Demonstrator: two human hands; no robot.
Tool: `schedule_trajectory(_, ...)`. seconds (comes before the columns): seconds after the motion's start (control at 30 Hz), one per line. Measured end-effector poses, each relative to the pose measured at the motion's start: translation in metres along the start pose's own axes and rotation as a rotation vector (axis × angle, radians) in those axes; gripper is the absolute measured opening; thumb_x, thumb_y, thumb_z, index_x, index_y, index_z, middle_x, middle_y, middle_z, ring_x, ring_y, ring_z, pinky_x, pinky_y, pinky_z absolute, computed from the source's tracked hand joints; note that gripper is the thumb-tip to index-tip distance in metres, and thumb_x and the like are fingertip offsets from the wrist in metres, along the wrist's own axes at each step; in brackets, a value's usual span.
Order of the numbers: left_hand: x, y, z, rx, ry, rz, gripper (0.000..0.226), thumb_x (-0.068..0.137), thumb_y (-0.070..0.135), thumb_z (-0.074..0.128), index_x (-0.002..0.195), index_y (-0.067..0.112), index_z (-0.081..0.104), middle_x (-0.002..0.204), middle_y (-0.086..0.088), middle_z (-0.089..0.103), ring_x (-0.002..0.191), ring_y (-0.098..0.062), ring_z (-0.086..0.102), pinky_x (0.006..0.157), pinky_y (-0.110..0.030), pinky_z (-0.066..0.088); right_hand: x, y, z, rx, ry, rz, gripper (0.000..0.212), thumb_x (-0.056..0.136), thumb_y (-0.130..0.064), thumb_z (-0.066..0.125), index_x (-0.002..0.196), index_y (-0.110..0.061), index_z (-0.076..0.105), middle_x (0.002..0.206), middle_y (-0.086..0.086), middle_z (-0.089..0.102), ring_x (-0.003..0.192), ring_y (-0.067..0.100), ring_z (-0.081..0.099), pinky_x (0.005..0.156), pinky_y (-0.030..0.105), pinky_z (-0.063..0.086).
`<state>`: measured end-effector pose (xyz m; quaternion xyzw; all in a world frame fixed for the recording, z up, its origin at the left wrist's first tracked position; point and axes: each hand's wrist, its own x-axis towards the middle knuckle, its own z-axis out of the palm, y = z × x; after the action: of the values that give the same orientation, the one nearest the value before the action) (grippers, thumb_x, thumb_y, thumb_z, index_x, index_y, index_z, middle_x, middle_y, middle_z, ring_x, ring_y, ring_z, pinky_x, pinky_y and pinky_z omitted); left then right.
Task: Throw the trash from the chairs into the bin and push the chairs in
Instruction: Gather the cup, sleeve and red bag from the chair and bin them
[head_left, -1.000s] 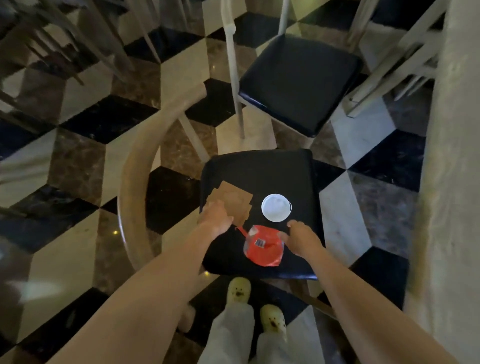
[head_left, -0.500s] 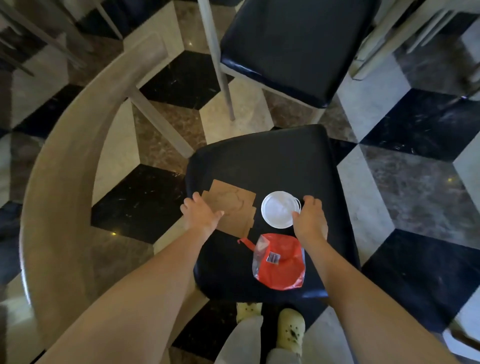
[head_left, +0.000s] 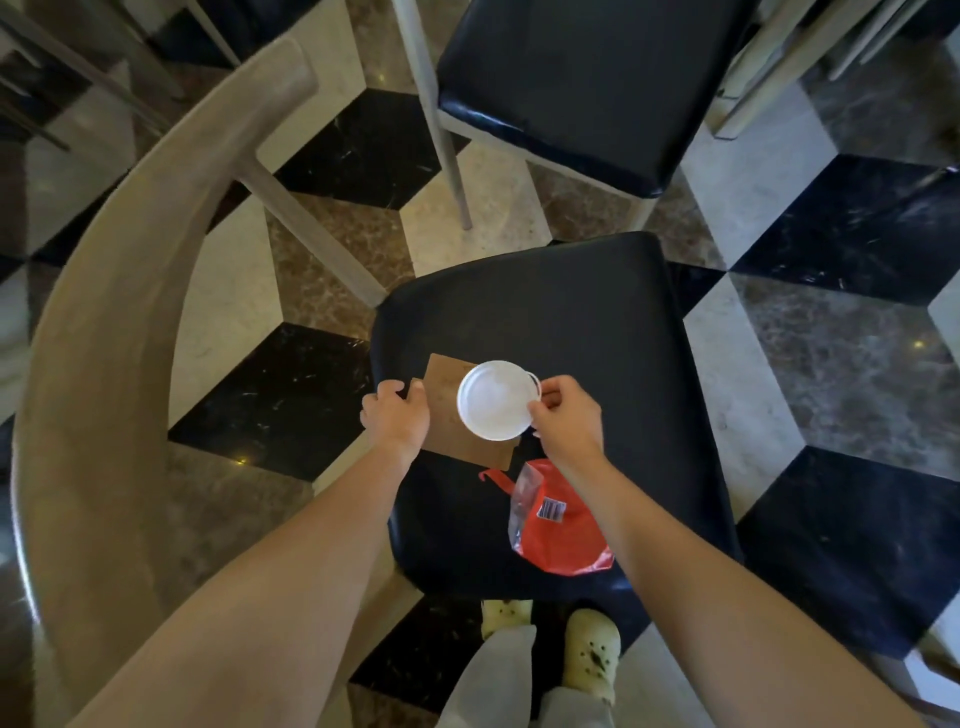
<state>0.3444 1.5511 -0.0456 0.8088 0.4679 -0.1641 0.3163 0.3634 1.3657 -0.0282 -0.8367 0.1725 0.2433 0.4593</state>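
Observation:
A chair with a black seat (head_left: 571, 322) and a curved pale wooden backrest (head_left: 119, 322) stands below me. My left hand (head_left: 397, 418) grips the left edge of a flat brown cardboard piece (head_left: 441, 415), raised off the seat. My right hand (head_left: 569, 421) pinches the right rim of a round white plastic lid (head_left: 493, 400), held over the cardboard. A red and clear plastic wrapper (head_left: 558, 525) lies on the seat near its front edge, under my right forearm.
A second black-seated chair (head_left: 582, 78) stands just beyond, pale legs reaching the floor. More chair legs show at the top right (head_left: 779, 57) and top left. The floor is a black, white and brown cube-pattern tile (head_left: 831, 353). My feet (head_left: 592, 649) stand at the seat's front.
Both hands have closed on trash: the left took the cardboard, the right took the white lid and carried it left over the cardboard. The wrapper has not moved.

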Motion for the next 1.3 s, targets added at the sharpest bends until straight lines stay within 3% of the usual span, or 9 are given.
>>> schedule_trajectory(0.2, 0.004, -0.007, 0.004, -0.094, -0.115, -0.003, 0.045, 0.095, 0.052, 0.041, 0.125, 0.020, 0.049, 0.119, -0.003, 0.057, 0.097, -0.015, 0.050, 0.080, -0.029, 0.040, 0.003, 0.000, 0.034, -0.246, -0.019, 0.010, 0.020, 0.092, -0.016, 0.058, 0.112, -0.012, 0.057, 0.112, 0.007, 0.063, 0.100, 0.022, 0.063, 0.075, 0.028, 0.049)
schedule_trajectory(0.4, -0.003, -0.008, 0.013, -0.073, -0.135, 0.095, 0.062, 0.081, 0.052, 0.065, 0.130, 0.020, 0.047, 0.128, -0.006, 0.051, 0.106, -0.018, 0.052, 0.083, -0.026, 0.043, 0.004, 0.002, 0.040, -0.413, 0.021, 0.017, 0.032, 0.095, -0.014, 0.054, 0.126, -0.009, 0.048, 0.120, 0.011, 0.061, 0.106, 0.027, 0.063, 0.086, 0.037, 0.055)
schedule_trajectory(0.53, -0.004, -0.012, 0.012, -0.155, -0.283, 0.079, 0.067, 0.077, 0.048, 0.072, 0.132, 0.021, 0.043, 0.126, 0.001, 0.051, 0.107, -0.014, 0.046, 0.086, -0.028, 0.041, 0.003, 0.003, 0.039, -0.398, 0.020, 0.005, 0.029, 0.095, -0.013, 0.053, 0.123, -0.008, 0.047, 0.120, 0.012, 0.061, 0.107, 0.028, 0.063, 0.086, 0.037, 0.054)
schedule_trajectory(0.67, -0.005, -0.013, 0.014, -0.179, -0.294, 0.069, 0.042, 0.079, 0.035, 0.073, 0.111, 0.022, 0.049, 0.106, 0.005, 0.052, 0.106, -0.018, 0.049, 0.081, -0.029, 0.040, 0.000, 0.003, 0.032, -0.322, -0.037, -0.050, 0.026, 0.094, -0.019, 0.056, 0.116, -0.010, 0.047, 0.114, 0.009, 0.062, 0.101, 0.025, 0.063, 0.082, 0.037, 0.055)
schedule_trajectory(0.8, -0.009, -0.011, 0.015, -0.226, -0.280, 0.034, 0.037, 0.081, 0.030, 0.072, 0.110, 0.018, 0.052, 0.106, 0.001, 0.054, 0.099, -0.015, 0.048, 0.076, -0.027, 0.039, -0.003, 0.014, 0.003, -0.256, -0.082, -0.149, 0.028, 0.093, -0.037, 0.053, 0.109, -0.014, 0.052, 0.107, 0.005, 0.061, 0.098, 0.022, 0.059, 0.082, 0.038, 0.050)
schedule_trajectory(0.97, -0.013, -0.009, 0.015, -0.253, -0.270, -0.003, 0.035, 0.082, 0.028, 0.072, 0.110, 0.016, 0.054, 0.107, -0.002, 0.056, 0.102, -0.017, 0.051, 0.080, -0.029, 0.041, -0.016, 0.055, -0.046, -0.637, -0.194, -0.353, 0.041, 0.089, -0.053, 0.053, 0.109, -0.018, 0.058, 0.105, -0.001, 0.062, 0.101, 0.020, 0.053, 0.084, 0.035, 0.043)
schedule_trajectory(1.07, -0.015, -0.007, 0.015, -0.265, -0.254, -0.024, 0.040, 0.081, 0.026, 0.072, 0.115, 0.015, 0.054, 0.109, -0.003, 0.056, 0.102, -0.018, 0.051, 0.082, -0.030, 0.042, -0.022, 0.075, -0.048, -0.834, -0.328, -0.378, 0.037, 0.088, -0.036, 0.058, 0.120, -0.019, 0.051, 0.115, 0.001, 0.058, 0.108, 0.023, 0.048, 0.088, 0.037, 0.039)
schedule_trajectory(1.17, -0.018, -0.002, 0.012, -0.275, -0.249, -0.021, 0.039, 0.081, 0.025, 0.073, 0.114, 0.016, 0.054, 0.108, -0.002, 0.056, 0.096, -0.016, 0.050, 0.079, -0.029, 0.041, -0.026, 0.078, -0.044, -0.735, -0.253, -0.281, 0.031, 0.090, -0.019, 0.054, 0.121, -0.019, 0.050, 0.116, 0.004, 0.060, 0.109, 0.025, 0.050, 0.088, 0.037, 0.039)
schedule_trajectory(1.3, -0.021, 0.006, 0.005, -0.271, -0.247, -0.013, 0.033, 0.082, 0.024, 0.072, 0.109, 0.018, 0.054, 0.108, -0.002, 0.055, 0.097, -0.016, 0.049, 0.080, -0.030, 0.039, -0.037, 0.073, -0.042, -0.578, -0.248, -0.187, 0.040, 0.090, -0.045, 0.055, 0.119, -0.019, 0.051, 0.115, 0.000, 0.056, 0.108, 0.019, 0.049, 0.092, 0.038, 0.045)
